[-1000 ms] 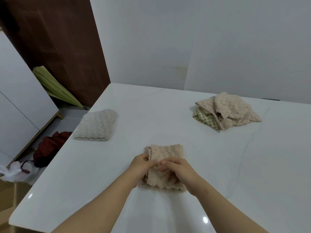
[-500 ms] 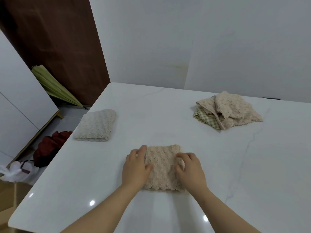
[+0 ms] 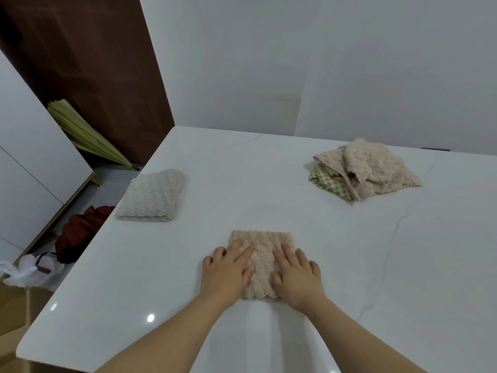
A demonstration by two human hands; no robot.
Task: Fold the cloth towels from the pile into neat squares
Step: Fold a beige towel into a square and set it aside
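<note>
Head view, left to right: off the table's left edge, on the floor, a red cloth [image 3: 80, 230] and a white bag [image 3: 24, 267]. Not task items. On the table [image 3: 403, 265], far left, a white towel [image 3: 152, 196] lies folded into a rough square, close to the table edge. Centre front is the beige towel [image 3: 262, 238], folded small and lying flat on the table, scalloped hem toward the person. The left hand [image 3: 227, 275] lies flat, fingers straight and slightly spread, palm down on the towel's left side, with its outer fingers spilling onto the table. The right hand [image 3: 297, 278] does the same on the right side, flat and spread, nothing pinched. Far right back is the pile [image 3: 376, 168], beige towels crumpled over a checked cloth [image 3: 326, 179], unfolded, well apart from the hands. Step in hand looks like pressing the last fold flat. Risks, by judgement: the plush fabric is thick, so the top layer may spring open once the palms lift. If the hands slide outward while pressing, the layers could shear and leave a skewed rectangle, not a square. Moving it left to join the white towel could nudge that one off the edge. Grabbing from the pile next may drag the checked cloth along.
</note>
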